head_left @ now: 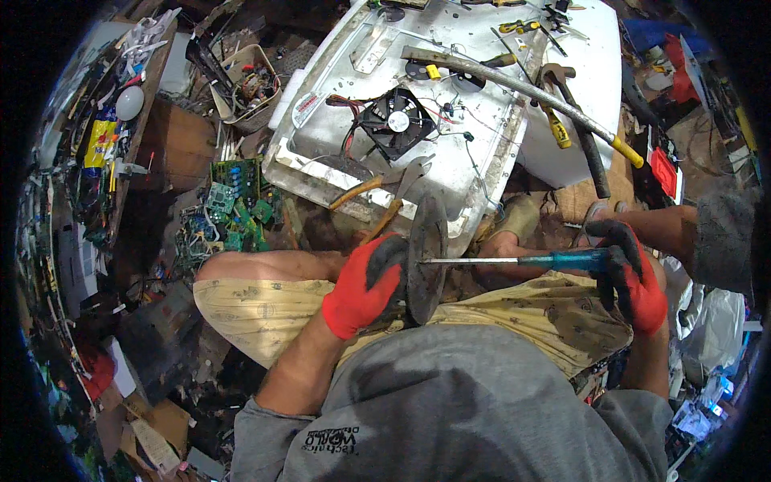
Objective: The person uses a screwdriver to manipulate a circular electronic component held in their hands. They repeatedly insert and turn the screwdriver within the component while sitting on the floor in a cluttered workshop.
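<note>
My left hand, in a red glove with dark fingertips, is closed around the left side of a dark round disc. The disc stands upright above my lap, nearly edge-on, so I cannot make out its kind. A screwdriver with a translucent blue handle lies level in my right hand, whose gloved fingers wrap the handle's end. Its metal shaft points left, and the tip meets the disc near its middle. On the white panel beyond sits a black cooling fan with wires.
The white panel also bears pliers, a hammer, a long metal bar and loose wires. Green circuit boards are piled on the left. A basket of parts stands behind them. Another person's leg shows at right.
</note>
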Tool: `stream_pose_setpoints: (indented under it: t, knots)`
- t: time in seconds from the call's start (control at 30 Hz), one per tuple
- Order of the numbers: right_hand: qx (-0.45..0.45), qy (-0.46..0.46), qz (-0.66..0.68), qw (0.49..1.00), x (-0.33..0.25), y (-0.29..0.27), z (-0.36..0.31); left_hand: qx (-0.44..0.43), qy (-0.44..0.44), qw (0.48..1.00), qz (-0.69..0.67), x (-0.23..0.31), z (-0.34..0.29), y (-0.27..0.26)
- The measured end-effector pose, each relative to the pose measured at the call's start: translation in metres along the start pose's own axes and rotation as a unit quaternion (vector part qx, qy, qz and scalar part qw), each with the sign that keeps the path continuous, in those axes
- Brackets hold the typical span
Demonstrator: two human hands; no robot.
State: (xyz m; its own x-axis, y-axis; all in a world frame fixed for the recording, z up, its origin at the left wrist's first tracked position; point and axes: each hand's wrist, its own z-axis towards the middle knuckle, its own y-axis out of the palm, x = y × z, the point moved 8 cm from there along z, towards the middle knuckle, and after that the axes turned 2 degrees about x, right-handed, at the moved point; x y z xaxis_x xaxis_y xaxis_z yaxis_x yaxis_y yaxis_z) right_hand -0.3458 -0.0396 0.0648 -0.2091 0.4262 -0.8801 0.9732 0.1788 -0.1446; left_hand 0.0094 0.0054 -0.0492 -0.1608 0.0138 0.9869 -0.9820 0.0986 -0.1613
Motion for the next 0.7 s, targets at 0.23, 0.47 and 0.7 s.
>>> stream_pose_setpoints:
  t: [0.23, 0.47, 0.7]
  knots:
    - [0.026, -0.178, 0.002, 0.984, 0.006, -0.002, 0.003, 0.011, -0.154, 0.987, -0.055, -0.018, -0.002, 0.002]
    - [-0.066, -0.185, -0.053, 0.979, 0.025, 0.0, 0.006, 0.051, -0.207, 0.957, -0.195, -0.013, 0.008, 0.008]
    - [-0.04, -0.126, -0.081, 0.988, 0.045, 0.011, -0.001, 0.012, -0.129, 0.96, -0.248, -0.018, 0.015, 0.003]
